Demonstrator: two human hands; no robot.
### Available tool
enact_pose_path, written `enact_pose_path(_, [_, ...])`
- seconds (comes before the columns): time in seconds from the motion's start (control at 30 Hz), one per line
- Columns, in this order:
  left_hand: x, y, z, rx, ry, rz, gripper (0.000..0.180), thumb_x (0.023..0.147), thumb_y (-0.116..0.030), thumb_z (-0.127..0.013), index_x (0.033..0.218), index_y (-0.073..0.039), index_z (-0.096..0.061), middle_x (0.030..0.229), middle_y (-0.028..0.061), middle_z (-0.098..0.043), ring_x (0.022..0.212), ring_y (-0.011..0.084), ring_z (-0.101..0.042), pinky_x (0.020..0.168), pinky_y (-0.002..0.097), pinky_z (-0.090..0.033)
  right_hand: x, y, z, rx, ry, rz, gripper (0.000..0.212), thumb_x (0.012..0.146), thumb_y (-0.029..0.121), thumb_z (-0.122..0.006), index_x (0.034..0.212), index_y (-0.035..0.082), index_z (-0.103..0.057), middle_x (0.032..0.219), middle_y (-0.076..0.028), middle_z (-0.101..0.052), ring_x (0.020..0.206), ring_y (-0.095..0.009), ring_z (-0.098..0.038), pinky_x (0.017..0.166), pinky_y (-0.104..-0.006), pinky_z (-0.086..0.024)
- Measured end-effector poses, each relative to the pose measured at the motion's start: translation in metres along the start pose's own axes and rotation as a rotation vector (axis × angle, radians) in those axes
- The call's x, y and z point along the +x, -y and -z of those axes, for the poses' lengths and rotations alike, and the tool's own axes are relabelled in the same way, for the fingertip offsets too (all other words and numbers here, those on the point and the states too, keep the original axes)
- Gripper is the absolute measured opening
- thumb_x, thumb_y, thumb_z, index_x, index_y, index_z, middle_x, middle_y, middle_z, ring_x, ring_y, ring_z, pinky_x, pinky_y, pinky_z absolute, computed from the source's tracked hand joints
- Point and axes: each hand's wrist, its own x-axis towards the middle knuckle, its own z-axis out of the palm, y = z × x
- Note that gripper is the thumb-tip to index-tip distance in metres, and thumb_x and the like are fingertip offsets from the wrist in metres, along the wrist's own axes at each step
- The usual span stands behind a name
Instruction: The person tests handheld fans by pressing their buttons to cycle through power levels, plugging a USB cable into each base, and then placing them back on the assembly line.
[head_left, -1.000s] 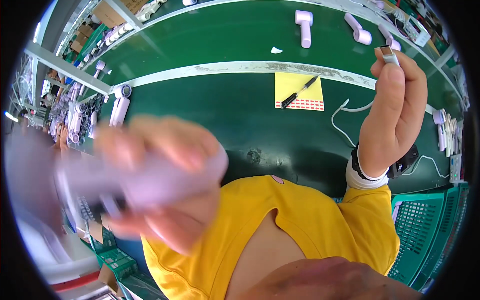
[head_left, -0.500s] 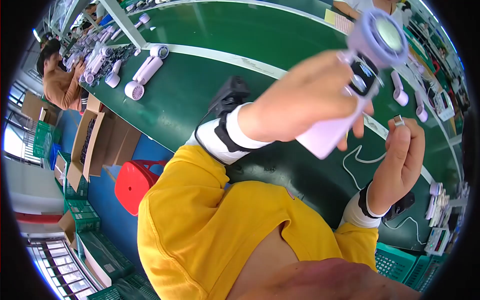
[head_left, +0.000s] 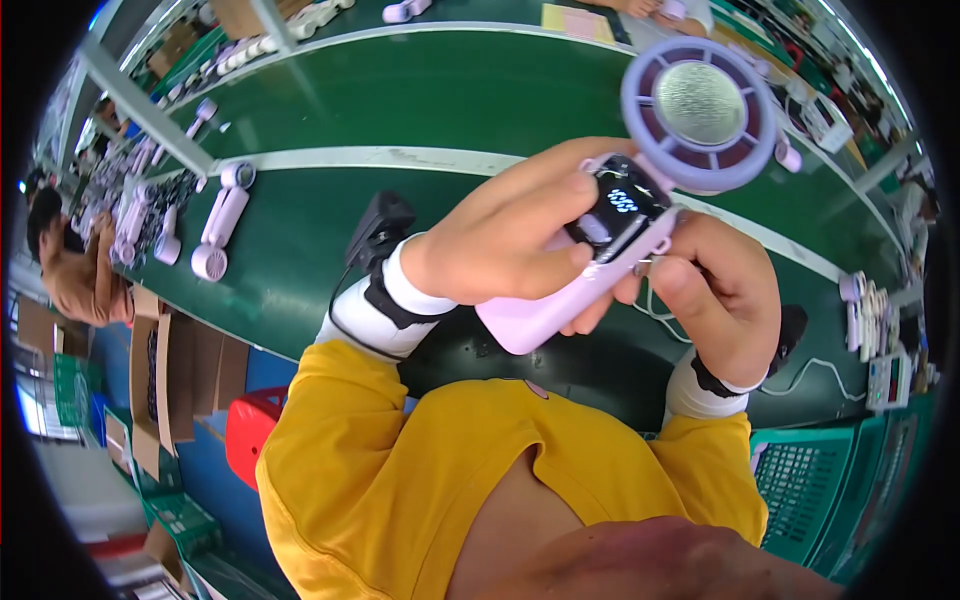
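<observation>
My left hand is closed around the handle of a lilac handheld fan, tilted with its round grille up and to the right. Thumb and fingers frame a glossy black panel with lit digits. Against the fan's right side, just below the head, my right hand is closed in a pinch on the plug of a white cable. The plug itself is hidden by the fingers and fan, so I cannot tell whether it sits in a socket.
On the green table, another lilac fan lies at left, near a pile of fans and dark parts. A small white meter stands at right below stacked fans. A person works at far left; a red stool stands below.
The fan has turned so its panel and grille face me, and the panel now shows lit digits. My right hand has moved left with the plug, up against the fan's side.
</observation>
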Motion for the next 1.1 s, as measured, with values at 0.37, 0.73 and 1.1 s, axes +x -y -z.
enact_pose_path(0.37, [0.009, 0.021, -0.001, 0.304, -0.174, -0.281, 0.055, 0.071, 0.007, -0.039, 0.125, 0.006, -0.025, 0.090, 0.0178, -0.052, 0.065, 0.0187, -0.056, 0.056, 0.0289, -0.049, 0.009, -0.010, -0.008, -0.124, -0.153, 0.044, 0.020, 0.088, 0.015, -0.050, 0.074, 0.002, -0.051, 0.061, -0.005, -0.054, 0.055, -0.014, -0.052, 0.050, -0.0247, -0.040])
enact_pose_path(0.73, [0.013, 0.030, -0.003, 0.559, -0.228, -0.476, 0.062, 0.074, 0.004, -0.045, 0.130, 0.008, -0.016, 0.097, 0.0160, -0.049, 0.069, 0.0140, -0.052, 0.062, 0.0260, -0.047, 0.015, -0.011, -0.007, -0.158, -0.116, 0.022, 0.020, 0.089, 0.017, -0.049, 0.075, 0.002, -0.051, 0.062, -0.004, -0.057, 0.058, -0.013, -0.055, 0.053, -0.0244, -0.042])
enact_pose_path(1.1, [-0.006, 0.004, 0.005, 0.002, -0.375, -0.438, 0.042, 0.084, -0.019, -0.049, 0.115, 0.002, -0.031, 0.092, 0.0152, -0.051, 0.070, 0.0190, -0.055, 0.057, 0.0309, -0.046, 0.001, 0.002, 0.009, -0.076, -0.340, 0.018, 0.016, 0.089, 0.015, -0.052, 0.084, 0.000, -0.054, 0.069, 0.001, -0.052, 0.064, -0.007, -0.047, 0.067, -0.0241, -0.044])
